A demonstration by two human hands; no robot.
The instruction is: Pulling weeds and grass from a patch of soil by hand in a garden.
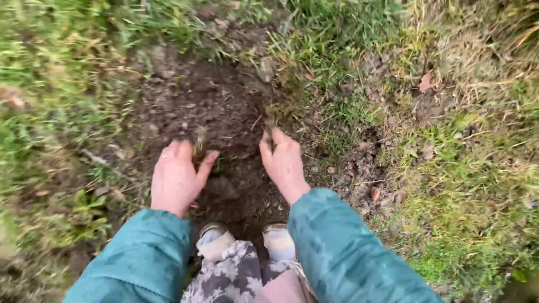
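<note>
My left hand [177, 177] reaches down onto a patch of dark bare soil [216, 104], fingers bent around a small brownish plant stub [199, 147] that sticks up between thumb and fingers. My right hand [284, 161] is also down on the soil, its fingertips pinching another thin brown stub [269, 128]. Both arms wear teal sleeves [342, 252]. Motion blur hides how firmly each stub is gripped.
Grass [337, 50] rings the soil patch, with yellowed tufts at the right [477, 168] and dead leaves [425, 82] scattered about. My two muddy shoe tips [247, 238] stand at the near edge of the soil, above patterned trouser legs [230, 278].
</note>
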